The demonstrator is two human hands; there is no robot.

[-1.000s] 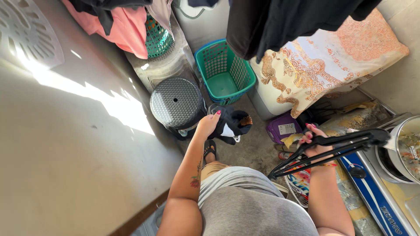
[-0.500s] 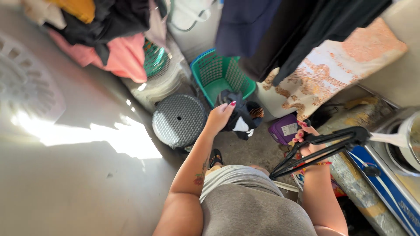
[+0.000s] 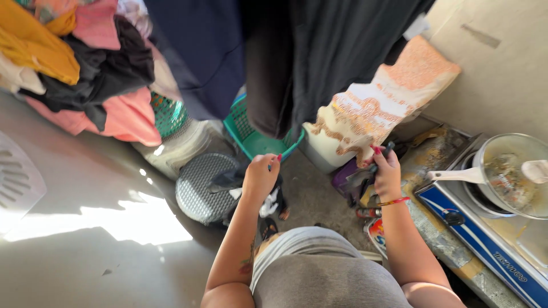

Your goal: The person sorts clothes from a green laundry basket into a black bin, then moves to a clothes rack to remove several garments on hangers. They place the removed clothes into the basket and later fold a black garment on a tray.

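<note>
Soft dark cloth garment (image 3: 268, 197), perforated plastic stool (image 3: 200, 185), glossy metal pan (image 3: 508, 174).

Your left hand (image 3: 260, 177): red nails, black-and-white garment (image 3: 268, 199) | beside it, grey dotted stool (image 3: 200, 185) | behind stool, teal mesh basket (image 3: 251, 137) | right of basket, orange-patterned cream cloth (image 3: 371, 108) | far right, blue stove (image 3: 485, 239)

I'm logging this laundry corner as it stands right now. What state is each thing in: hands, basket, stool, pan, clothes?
left hand: closed on a dark garment, which hangs down
right hand: gripping dark hangers
green basket: upright, what shows of the inside is bare, partly hidden by hanging dark clothes
grey stool: upright, the garment over its edge
pan: on the stove, food inside
clothes pile: heaped
</note>
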